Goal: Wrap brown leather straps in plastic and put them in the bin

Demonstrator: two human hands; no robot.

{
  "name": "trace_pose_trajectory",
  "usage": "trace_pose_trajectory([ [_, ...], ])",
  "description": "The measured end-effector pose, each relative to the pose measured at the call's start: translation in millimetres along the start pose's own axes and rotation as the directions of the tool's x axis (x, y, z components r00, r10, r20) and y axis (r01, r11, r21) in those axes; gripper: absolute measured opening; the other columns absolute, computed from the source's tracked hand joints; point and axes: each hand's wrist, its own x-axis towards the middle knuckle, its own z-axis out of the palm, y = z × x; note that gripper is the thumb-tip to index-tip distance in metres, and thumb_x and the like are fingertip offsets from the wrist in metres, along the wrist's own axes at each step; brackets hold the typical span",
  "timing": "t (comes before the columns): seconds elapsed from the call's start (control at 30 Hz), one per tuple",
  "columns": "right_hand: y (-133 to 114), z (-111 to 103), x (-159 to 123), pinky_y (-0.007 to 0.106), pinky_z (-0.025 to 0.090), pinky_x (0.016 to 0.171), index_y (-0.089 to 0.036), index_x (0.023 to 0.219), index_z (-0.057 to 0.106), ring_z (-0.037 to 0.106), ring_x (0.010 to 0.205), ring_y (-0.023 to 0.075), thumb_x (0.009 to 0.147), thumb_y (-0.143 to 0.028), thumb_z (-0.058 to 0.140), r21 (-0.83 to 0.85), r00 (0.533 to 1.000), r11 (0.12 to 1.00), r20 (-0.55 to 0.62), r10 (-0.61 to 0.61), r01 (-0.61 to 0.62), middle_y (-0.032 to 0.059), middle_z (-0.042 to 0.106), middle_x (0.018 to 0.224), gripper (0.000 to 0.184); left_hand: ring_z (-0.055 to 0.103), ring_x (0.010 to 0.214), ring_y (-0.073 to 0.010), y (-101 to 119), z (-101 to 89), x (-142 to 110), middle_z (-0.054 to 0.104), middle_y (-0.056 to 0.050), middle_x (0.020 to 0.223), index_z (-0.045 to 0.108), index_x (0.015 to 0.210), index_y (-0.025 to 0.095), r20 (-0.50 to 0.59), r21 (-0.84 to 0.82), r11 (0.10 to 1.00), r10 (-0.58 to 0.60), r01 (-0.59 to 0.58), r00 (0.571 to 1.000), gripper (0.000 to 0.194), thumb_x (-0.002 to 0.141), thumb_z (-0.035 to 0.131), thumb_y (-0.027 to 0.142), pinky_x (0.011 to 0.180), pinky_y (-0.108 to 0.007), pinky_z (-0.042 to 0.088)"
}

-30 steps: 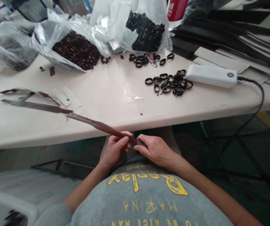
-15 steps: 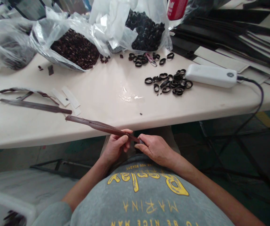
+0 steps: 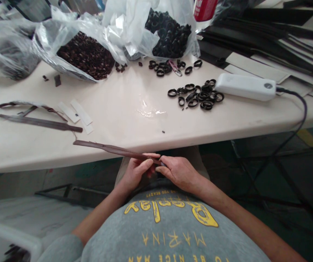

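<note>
A long brown leather strap [image 3: 115, 150], stitched along its length, slants from over the table's front edge down to my hands. My left hand [image 3: 138, 170] is closed around its lower part, thumb on top. At the strap's right end my right hand [image 3: 177, 169] is closed in a pinch, with a small bluish-grey bit [image 3: 162, 164] showing between its fingers; what that is I cannot make out. A flat brown strap [image 3: 40, 123] lies on the table to the left, with a curled brown strap [image 3: 33, 105] behind it.
White strips [image 3: 81, 111] lie beside the straps. Plastic bags hold brown loops [image 3: 87, 54] and black loops [image 3: 170, 34]. Loose black loops [image 3: 197, 94] lie by a white corded device [image 3: 246, 86]. Small pink snips [image 3: 175, 68] rest behind. Dark and white sheets [image 3: 268, 51] are stacked at right.
The strap's far end has dropped slightly toward me and to the left, and the strap has turned a little. My left hand has shifted slightly right, closer to my right hand.
</note>
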Motion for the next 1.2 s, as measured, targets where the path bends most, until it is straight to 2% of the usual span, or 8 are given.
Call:
trace_pose_trajectory([
  [0.13, -0.3, 1.4, 3.2, 0.028, 0.025, 0.058, -0.017, 0.085, 0.060, 0.058, 0.065, 0.0168, 0.099, -0.042, 0.055, -0.085, 0.999, 0.996, -0.039, 0.002, -0.006, 0.0035, 0.067, 0.075, 0.029, 0.048, 0.048, -0.0076, -0.1, 0.3, 0.2, 0.063, 0.003, 0.064, 0.073, 0.101, 0.020, -0.204, -0.075, 0.988, 0.117, -0.135, 0.972, 0.032, 0.072, 0.079, 0.033, 0.045, -0.018, 0.038],
  [0.23, -1.3, 2.1, 4.2, 0.028, 0.023, 0.057, -0.018, 0.084, 0.060, 0.057, 0.064, 0.0164, 0.099, -0.044, 0.054, -0.118, 0.998, 0.993, -0.058, -0.008, 0.001, 0.0033, 0.067, 0.074, 0.032, 0.045, 0.044, -0.0068, -1.2, -2.8, -0.2, 0.059, 0.005, 0.058, 0.072, 0.091, 0.019, -0.257, -0.118, 0.983, 0.105, -0.140, 0.961, 0.025, 0.072, 0.078, 0.035, 0.042, -0.018, 0.035],
  [0.63, -1.0, 3.5, -0.6, 0.027, 0.023, 0.057, -0.016, 0.086, 0.062, 0.058, 0.063, 0.0165, 0.099, -0.043, 0.056, -0.165, 0.999, 0.986, -0.032, 0.032, -0.037, 0.0048, 0.069, 0.075, 0.031, 0.048, 0.046, -0.0069, 2.0, -6.8, 1.3, 0.057, 0.005, 0.056, 0.070, 0.091, 0.018, -0.074, -0.080, 0.995, 0.049, -0.055, 0.996, 0.023, 0.075, 0.077, 0.031, 0.044, -0.017, 0.036],
  [0.83, -0.6, 7.6, -1.2, 0.028, 0.024, 0.057, -0.017, 0.084, 0.062, 0.060, 0.064, 0.0165, 0.099, -0.045, 0.055, -0.169, 0.999, 0.986, -0.042, -0.006, -0.001, 0.0047, 0.069, 0.075, 0.033, 0.049, 0.045, -0.0077, 2.8, -5.5, -1.5, 0.057, 0.006, 0.054, 0.067, 0.089, 0.018, -0.041, -0.066, 0.998, 0.008, -0.011, 0.999, 0.022, 0.075, 0.076, 0.032, 0.044, -0.018, 0.036],
  [1.2, 3.2, 7.6, -1.3, 0.027, 0.025, 0.057, -0.017, 0.085, 0.062, 0.062, 0.066, 0.0166, 0.099, -0.042, 0.055, -0.132, 1.000, 0.991, -0.012, 0.009, -0.011, 0.0044, 0.070, 0.078, 0.030, 0.051, 0.045, -0.0087, -0.4, -2.5, 1.1, 0.059, 0.005, 0.054, 0.065, 0.088, 0.019, -0.008, -0.056, 0.996, -0.066, 0.066, 0.998, 0.023, 0.075, 0.076, 0.033, 0.044, -0.018, 0.037],
])
